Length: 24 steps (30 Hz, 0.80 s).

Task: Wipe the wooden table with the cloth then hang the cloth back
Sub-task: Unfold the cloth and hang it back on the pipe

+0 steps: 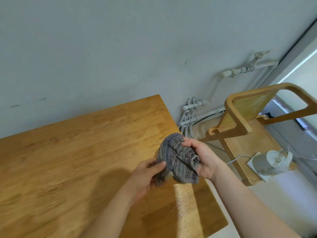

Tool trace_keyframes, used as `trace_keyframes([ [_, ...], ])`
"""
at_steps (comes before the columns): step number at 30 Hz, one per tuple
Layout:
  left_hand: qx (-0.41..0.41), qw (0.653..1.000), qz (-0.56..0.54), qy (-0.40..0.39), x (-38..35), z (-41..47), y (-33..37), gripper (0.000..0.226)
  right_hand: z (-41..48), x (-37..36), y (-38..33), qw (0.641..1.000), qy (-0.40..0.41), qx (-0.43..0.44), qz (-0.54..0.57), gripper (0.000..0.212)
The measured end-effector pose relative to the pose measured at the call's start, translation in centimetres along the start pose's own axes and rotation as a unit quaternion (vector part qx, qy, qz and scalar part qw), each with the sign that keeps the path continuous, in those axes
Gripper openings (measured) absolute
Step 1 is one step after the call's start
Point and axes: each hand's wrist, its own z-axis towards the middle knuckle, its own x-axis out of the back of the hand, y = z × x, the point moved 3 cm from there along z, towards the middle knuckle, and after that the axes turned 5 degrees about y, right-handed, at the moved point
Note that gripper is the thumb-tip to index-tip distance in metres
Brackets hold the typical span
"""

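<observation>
Both hands pinch the bunched grey cloth point(178, 158) above the counter's point(77, 152) right edge: left hand point(147, 176) at its lower corner, right hand point(202, 158) gripping the upper folds. The wooden top lies bare leftward; a chair point(243, 121) stands just beyond the edge, wall pipes point(190, 114) behind

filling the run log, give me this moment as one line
left hand: grips cloth | right hand: grips cloth | cloth: bunched, above wooden table edge | chair: right
</observation>
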Motion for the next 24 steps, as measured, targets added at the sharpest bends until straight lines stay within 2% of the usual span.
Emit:
trace_keyframes([
  [3, -0.016, 0.988, -0.156, 0.005, -0.3, -2.0, 2.7, 0.026, -1.8, 0.0, -1.4, 0.998, 0.042, 0.031, 0.047, 0.039],
  [6, -0.019, 0.944, -0.33, 0.01, -0.2, -4.2, 4.9, 0.035, -3.9, -0.2, -1.9, 0.995, 0.061, 0.084, 0.005, 0.031],
  [8, -0.047, 0.943, -0.329, 0.0, 0.4, -5.1, 5.8, 0.054, -5.6, -0.2, -1.9, 0.989, 0.067, 0.129, -0.03, 0.03],
  [10, -0.071, 0.958, -0.278, -0.018, 0.7, -6.3, 6.7, 0.078, -7.6, -0.6, -1.8, 0.982, 0.07, 0.176, -0.024, 0.027],
  [12, -0.088, 0.976, -0.193, -0.039, 0.3, -7.7, 7.5, 0.07, -9.6, -1.0, -1.6, 0.972, 0.086, 0.22, 0.014, 0.03],
  [14, -0.105, 0.985, -0.126, -0.044, -0.7, -9.6, 8.3, 0.047, -11.4, -0.7, -1.1, 0.955, 0.132, 0.267, 0.012, 0.033],
  [16, -0.135, 0.988, -0.058, -0.055, -2.1, -11.4, 9.0, 0.023, -12.8, 0.0, -0.6, 0.916, 0.221, 0.309, -0.131, 0.03],
  [18, -0.175, 0.978, 0.054, -0.098, -4.2, -12.9, 9.3, 0.025, -14.4, 0.2, -0.2, 0.817, 0.276, 0.309, -0.402, 0.024],
  [19, -0.204, 0.963, 0.128, -0.117, -5.3, -13.5, 9.5, 0.029, -15.1, 0.1, 0.1, 0.766, 0.263, 0.28, -0.516, 0.029],
  [20, -0.23, 0.94, 0.205, -0.147, -6.3, -13.9, 9.5, 0.032, -16.2, -0.1, 0.2, 0.735, 0.241, 0.25, -0.582, 0.036],
  [21, -0.246, 0.911, 0.274, -0.186, -7.5, -14.5, 9.5, 0.033, -17.3, -0.4, 0.1, 0.746, 0.213, 0.247, -0.581, 0.044],
  [22, -0.246, 0.883, 0.328, -0.226, -8.7, -14.9, 9.4, 0.034, -18.4, -0.8, -0.1, 0.785, 0.171, 0.26, -0.536, 0.053],
  [24, -0.235, 0.839, 0.402, -0.282, -11.1, -15.7, 9.3, 0.038, -20.5, -1.6, -0.6, 0.882, 0.03, 0.301, -0.362, 0.065],
])
